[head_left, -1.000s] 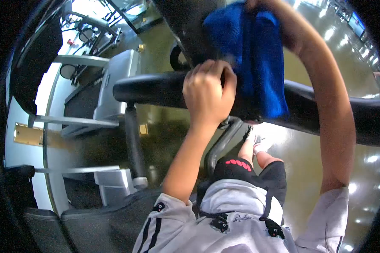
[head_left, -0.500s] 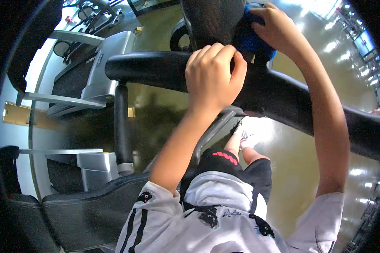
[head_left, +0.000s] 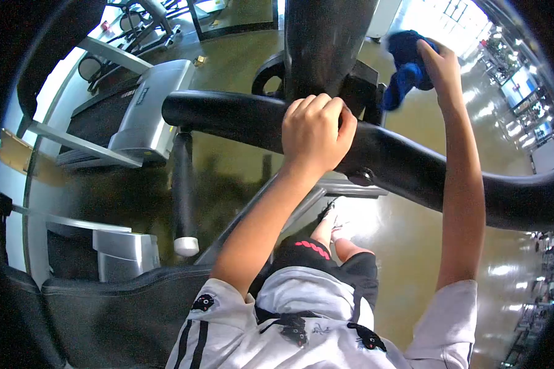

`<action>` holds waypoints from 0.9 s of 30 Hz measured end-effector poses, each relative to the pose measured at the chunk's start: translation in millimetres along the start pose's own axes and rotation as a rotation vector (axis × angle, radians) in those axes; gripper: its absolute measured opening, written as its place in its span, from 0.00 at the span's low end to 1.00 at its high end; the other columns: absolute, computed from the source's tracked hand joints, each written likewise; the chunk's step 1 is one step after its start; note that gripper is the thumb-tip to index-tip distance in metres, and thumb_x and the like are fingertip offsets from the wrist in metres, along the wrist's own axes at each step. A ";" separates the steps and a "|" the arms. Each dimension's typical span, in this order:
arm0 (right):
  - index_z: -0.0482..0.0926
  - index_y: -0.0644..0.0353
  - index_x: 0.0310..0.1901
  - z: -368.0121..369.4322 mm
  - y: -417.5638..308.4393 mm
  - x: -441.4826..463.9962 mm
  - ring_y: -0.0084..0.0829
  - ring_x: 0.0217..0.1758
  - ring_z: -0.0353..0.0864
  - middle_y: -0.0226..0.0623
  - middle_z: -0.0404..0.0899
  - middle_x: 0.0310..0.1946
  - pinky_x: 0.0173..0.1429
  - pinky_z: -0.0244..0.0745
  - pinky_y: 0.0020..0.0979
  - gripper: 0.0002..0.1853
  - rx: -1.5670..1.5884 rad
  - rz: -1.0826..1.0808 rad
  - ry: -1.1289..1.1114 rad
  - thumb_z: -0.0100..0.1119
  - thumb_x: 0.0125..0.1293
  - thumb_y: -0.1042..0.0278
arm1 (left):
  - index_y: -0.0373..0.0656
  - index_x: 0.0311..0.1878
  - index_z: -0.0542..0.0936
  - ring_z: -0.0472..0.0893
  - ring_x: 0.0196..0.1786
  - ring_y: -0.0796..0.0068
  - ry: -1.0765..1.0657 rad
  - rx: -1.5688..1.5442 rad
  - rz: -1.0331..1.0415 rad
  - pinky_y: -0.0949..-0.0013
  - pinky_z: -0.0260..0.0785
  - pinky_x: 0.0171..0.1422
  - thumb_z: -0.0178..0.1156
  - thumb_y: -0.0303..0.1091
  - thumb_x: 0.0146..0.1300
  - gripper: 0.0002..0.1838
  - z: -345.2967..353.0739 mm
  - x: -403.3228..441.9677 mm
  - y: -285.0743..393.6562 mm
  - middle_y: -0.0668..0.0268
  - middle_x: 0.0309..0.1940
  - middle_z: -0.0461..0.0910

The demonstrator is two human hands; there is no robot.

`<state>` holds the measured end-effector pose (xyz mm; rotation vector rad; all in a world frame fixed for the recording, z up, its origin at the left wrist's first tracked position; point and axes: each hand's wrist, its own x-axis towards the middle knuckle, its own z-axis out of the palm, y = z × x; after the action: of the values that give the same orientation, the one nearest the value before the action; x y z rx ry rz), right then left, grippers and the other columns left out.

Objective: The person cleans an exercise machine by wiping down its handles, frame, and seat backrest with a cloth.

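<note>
Right fingers: closed together on one blue cloth (head_left: 406,58); the right hand (head_left: 443,67) pinches it by its right side, thumb facing the camera, some fingertips hidden.
Left fingers: four, bent over one black curved bar (head_left: 406,157), the thumb lying to their right; the left hand (head_left: 317,135) has hold of the bar, its fingertips out of sight on the far side.
Blue cloth: a single piece, bunched and creased, dark navy at the top, brighter blue in the lower folds, with a loose end drooping down and left; slightly blurred.
Cloth's place: held up to the right of one thick dark column (head_left: 329,49), above the bar in the view; whether it touches the dark bracket (head_left: 362,83) beside it, I cannot tell.
Hanging post: one, black, below the bar's left end, with one white cap (head_left: 186,246).
Clothing: one white shirt (head_left: 308,289) bearing three black cat figures, two black stripes on the left sleeve; dark shorts (head_left: 358,280) with a red mark.
Silver housings: two at left, one upper (head_left: 151,111), one lower (head_left: 126,255).
Padding: two black panels (head_left: 117,313) at lower left, a seam between them.
</note>
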<state>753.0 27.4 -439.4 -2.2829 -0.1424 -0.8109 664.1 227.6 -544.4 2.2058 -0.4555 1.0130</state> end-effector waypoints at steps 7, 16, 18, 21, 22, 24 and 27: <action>0.80 0.57 0.46 48.5 51.8 -3.3 0.49 0.36 0.82 0.51 0.82 0.34 0.47 0.76 0.41 0.16 -0.205 0.105 -0.655 0.51 0.56 0.68 | 0.43 0.26 0.78 0.78 0.32 0.56 0.021 -0.013 0.016 0.58 0.68 0.40 0.56 0.34 0.57 0.08 1.5 1.9 -1.2 0.60 0.24 0.77; 0.81 0.62 0.38 34.8 6.1 -45.3 0.54 0.42 0.79 0.57 0.79 0.30 0.50 0.75 0.44 0.13 -0.585 -0.294 -0.571 0.47 0.53 0.78 | 0.43 0.24 0.77 0.78 0.31 0.56 0.043 -0.019 0.013 0.59 0.68 0.39 0.56 0.35 0.56 0.09 2.2 1.3 -1.7 0.60 0.23 0.77; 0.82 0.61 0.40 20.9 -2.6 -60.7 0.54 0.43 0.79 0.57 0.79 0.34 0.51 0.74 0.43 0.15 -0.501 -0.253 -0.588 0.48 0.53 0.79 | 0.43 0.24 0.77 0.78 0.31 0.56 0.043 -0.019 0.011 0.59 0.68 0.39 0.56 0.35 0.56 0.09 2.2 0.9 -1.6 0.60 0.23 0.78; 0.80 0.61 0.45 -3.7 -20.7 -80.1 0.54 0.44 0.77 0.56 0.78 0.39 0.51 0.72 0.43 0.23 -0.369 -0.254 -0.719 0.46 0.46 0.84 | 0.43 0.24 0.77 0.78 0.31 0.56 0.043 -0.017 0.012 0.58 0.69 0.39 0.56 0.34 0.57 0.09 2.9 0.4 -2.4 0.60 0.24 0.78; 0.80 0.61 0.45 -9.7 -26.0 -85.6 0.54 0.44 0.77 0.56 0.78 0.39 0.51 0.72 0.43 0.23 -0.371 -0.247 -0.719 0.46 0.46 0.84 | 0.43 0.23 0.77 0.78 0.31 0.56 0.046 -0.015 0.015 0.58 0.69 0.39 0.56 0.34 0.57 0.09 2.9 0.3 -2.9 0.60 0.24 0.78; 0.82 0.59 0.43 -20.5 -33.0 -95.8 0.52 0.45 0.78 0.53 0.78 0.42 0.52 0.73 0.43 0.20 -0.337 -0.326 -0.675 0.47 0.50 0.82 | 0.43 0.24 0.78 0.78 0.31 0.56 0.047 -0.002 0.025 0.58 0.69 0.39 0.55 0.34 0.58 0.09 1.1 0.4 -2.2 0.60 0.24 0.78; 0.82 0.60 0.41 -34.4 -35.0 -103.5 0.52 0.44 0.79 0.51 0.79 0.41 0.53 0.72 0.43 0.19 -0.271 -0.397 -0.575 0.46 0.49 0.84 | 0.43 0.25 0.79 0.79 0.33 0.56 0.030 -0.005 0.022 0.58 0.69 0.40 0.54 0.35 0.59 0.10 1.2 0.7 -4.3 0.60 0.26 0.80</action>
<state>641.7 43.8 -460.9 -2.7375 -0.8090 -0.3453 667.5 229.8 -546.3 2.1829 -0.4688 1.0541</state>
